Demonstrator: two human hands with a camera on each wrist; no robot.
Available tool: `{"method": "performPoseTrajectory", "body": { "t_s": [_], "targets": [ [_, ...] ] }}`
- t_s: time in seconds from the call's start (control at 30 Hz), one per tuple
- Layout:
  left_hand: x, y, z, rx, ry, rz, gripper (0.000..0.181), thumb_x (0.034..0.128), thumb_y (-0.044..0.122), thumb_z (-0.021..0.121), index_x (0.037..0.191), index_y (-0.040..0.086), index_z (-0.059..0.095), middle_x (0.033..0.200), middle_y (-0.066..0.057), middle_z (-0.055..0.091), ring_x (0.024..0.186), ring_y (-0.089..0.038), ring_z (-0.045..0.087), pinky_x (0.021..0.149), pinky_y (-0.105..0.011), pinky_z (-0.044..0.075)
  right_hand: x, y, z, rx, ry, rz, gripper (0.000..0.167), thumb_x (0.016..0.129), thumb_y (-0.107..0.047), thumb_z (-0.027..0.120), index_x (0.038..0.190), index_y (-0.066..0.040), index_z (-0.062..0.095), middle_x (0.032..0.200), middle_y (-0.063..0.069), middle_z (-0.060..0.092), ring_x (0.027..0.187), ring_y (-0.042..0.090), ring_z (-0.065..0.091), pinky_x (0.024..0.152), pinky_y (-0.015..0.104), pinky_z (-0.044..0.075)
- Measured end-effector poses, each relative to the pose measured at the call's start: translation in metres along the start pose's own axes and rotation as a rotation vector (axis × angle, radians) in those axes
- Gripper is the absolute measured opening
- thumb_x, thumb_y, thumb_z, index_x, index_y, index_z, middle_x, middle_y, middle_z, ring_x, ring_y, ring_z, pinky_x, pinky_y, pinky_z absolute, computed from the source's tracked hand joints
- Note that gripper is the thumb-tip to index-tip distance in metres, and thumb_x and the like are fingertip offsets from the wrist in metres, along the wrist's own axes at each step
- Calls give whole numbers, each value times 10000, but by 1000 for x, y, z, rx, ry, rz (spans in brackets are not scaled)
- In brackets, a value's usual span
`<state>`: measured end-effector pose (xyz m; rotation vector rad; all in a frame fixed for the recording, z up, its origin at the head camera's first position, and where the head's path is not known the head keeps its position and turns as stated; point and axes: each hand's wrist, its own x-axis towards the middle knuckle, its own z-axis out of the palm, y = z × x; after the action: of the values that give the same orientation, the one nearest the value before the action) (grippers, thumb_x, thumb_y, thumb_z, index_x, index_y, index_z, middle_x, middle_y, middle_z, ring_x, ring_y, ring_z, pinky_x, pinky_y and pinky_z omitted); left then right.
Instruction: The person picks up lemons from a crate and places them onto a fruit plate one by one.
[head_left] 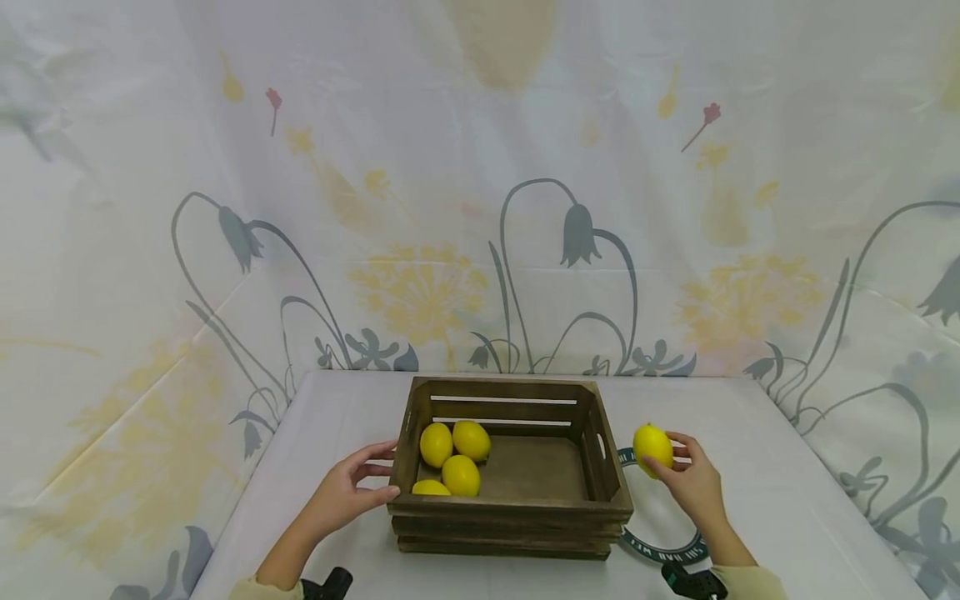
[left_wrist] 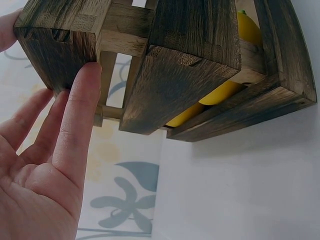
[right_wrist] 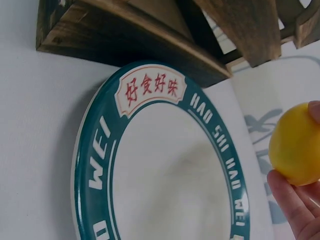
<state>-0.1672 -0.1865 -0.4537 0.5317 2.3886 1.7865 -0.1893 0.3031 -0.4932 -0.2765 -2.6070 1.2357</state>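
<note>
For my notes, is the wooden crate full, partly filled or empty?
Partly filled: the head view shows four lemons at the left side of the crate, with bare floor to their right.

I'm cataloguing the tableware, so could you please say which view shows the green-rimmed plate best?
The right wrist view: it shows the green-rimmed plate close up with readable lettering, though cut off below. The head view shows it smaller, partly hidden by the wooden crate, held lemon and right hand. The left wrist view doesn't show it.
</note>
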Motion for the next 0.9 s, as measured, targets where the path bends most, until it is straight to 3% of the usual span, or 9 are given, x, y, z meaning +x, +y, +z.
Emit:
{"method": "performPoseTrajectory", "body": {
  "t_s": [0.17,0.43,0.9],
  "targets": [
    [0,0,0,-2,5,-2,614,829,106,703,1361,-13,422,1263,-242,475,1068,-362,539,730,-283,530,4,8,7,-2,-22,16,604,832,-285,705,1283,8,430,1093,270,504,939,404,578,683,342,529],
    [-1,2,0,-12,-3,10,603,833,103,698,1354,-26,422,1260,-258,471,1065,-372,537,733,-281,529,6,19,19,-53,-68,49,631,834,-302,692,1281,38,404,1142,351,497,1007,467,528,783,497,485],
    [-1,3,1,-12,0,10,598,832,93,697,1352,-26,426,1258,-255,475,1066,-374,537,733,-271,526,11,26,19,-89,-150,108,681,847,-353,664,1305,52,363,1171,370,477,1034,448,486,807,517,439]
  ]
}}
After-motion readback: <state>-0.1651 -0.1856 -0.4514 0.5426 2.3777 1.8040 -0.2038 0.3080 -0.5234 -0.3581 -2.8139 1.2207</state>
